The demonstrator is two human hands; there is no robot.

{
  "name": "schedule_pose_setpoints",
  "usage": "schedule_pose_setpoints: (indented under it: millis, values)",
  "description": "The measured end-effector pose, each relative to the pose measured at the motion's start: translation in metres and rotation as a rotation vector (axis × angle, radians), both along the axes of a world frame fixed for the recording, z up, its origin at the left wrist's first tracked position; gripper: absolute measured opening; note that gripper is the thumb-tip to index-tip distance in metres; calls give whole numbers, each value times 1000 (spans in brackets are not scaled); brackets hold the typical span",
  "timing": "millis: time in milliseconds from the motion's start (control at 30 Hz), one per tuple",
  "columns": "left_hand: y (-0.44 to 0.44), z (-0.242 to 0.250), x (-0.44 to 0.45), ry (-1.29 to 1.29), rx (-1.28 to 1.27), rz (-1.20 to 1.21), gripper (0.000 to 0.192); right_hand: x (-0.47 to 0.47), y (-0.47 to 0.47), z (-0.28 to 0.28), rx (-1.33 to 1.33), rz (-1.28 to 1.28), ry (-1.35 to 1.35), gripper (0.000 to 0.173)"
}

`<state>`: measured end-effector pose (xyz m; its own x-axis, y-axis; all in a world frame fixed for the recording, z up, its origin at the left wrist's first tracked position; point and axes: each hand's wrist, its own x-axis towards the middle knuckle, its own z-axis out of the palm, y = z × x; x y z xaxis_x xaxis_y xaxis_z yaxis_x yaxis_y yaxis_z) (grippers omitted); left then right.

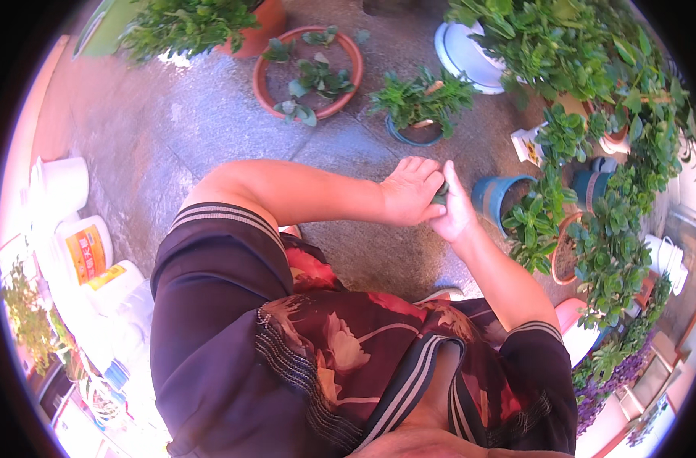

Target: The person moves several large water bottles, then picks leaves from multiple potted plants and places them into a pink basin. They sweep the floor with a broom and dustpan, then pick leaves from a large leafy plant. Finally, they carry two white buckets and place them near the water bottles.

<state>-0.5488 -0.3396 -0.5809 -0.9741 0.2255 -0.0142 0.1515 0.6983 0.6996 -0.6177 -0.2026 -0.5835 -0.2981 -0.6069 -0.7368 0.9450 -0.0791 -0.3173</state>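
My left hand (411, 192), its back up and fingers curled, meets my right hand (455, 209) in front of my body. Between them they hold a small dark green thing (441, 194), mostly covered by the fingers; it may be a leaf. My right palm faces the left hand, with one digit pointing up. Just beyond the hands stands a leafy plant (422, 100) in a small blue-green pot (415, 137). To the right of my right hand is a tilted blue pot (488, 197) with soil inside.
A wide terracotta-coloured pot (258, 86) with several small plants stands ahead on the paved floor (199, 114). Dense potted greenery (605, 246) lines the right side. At upper right is a white pot (468, 57). White plastic jugs (99, 240) and a white bucket (67, 180) stand at left.
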Motion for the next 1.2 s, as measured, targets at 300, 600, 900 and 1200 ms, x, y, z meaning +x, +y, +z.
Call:
schedule_pose_setpoints:
  millis: [300, 600, 900, 1200]
  values:
    - [-34, -14, 0, -489, 884, 50, 97, -4, 11, -8, 124, 141, 88, 34]
    - [-24, -14, 0, -475, 806, 51, 76, 7, 2, 3, 295, 36, 241, 20]
    - [-94, -57, -13, -882, 1531, 693, 60, 3, 42, 97, 274, 337, 349, 15]
    - [-104, -59, -44, -799, 1511, 601, 34, 2, 43, 108, 285, 457, 434, 20]
